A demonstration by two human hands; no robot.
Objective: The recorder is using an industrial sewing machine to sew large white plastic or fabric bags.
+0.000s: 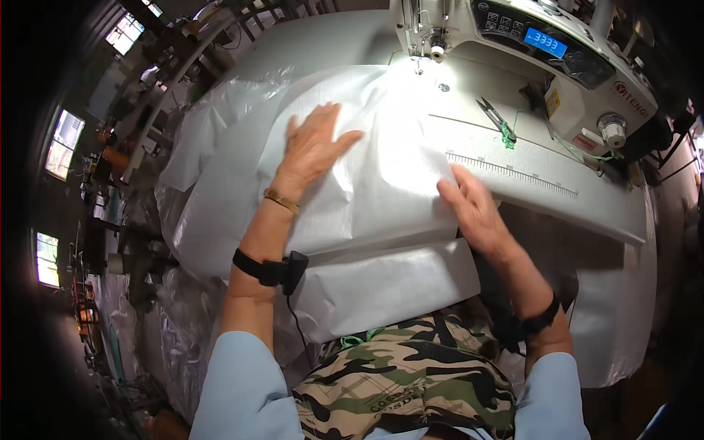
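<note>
A large white woven plastic sheet [381,191] lies in folds over the sewing table, its far end close to the needle area. My left hand [315,143] rests flat on the sheet's upper left part, fingers stretched and thumb out to the side. At the sheet's right edge is my right hand [475,205], thumb on the sheet and fingers closed about the edge; the lower fingers are partly hidden. The sewing machine [546,59] stands beyond, its lamp lighting the presser foot [419,67] and the sheet.
Thread snips [497,121] with green thread lie on the table right of the needle. A ruler scale [513,173] runs along the table's near side. Clear plastic sheeting [191,323] hangs at the left. Camouflage cloth [411,374] covers my lap.
</note>
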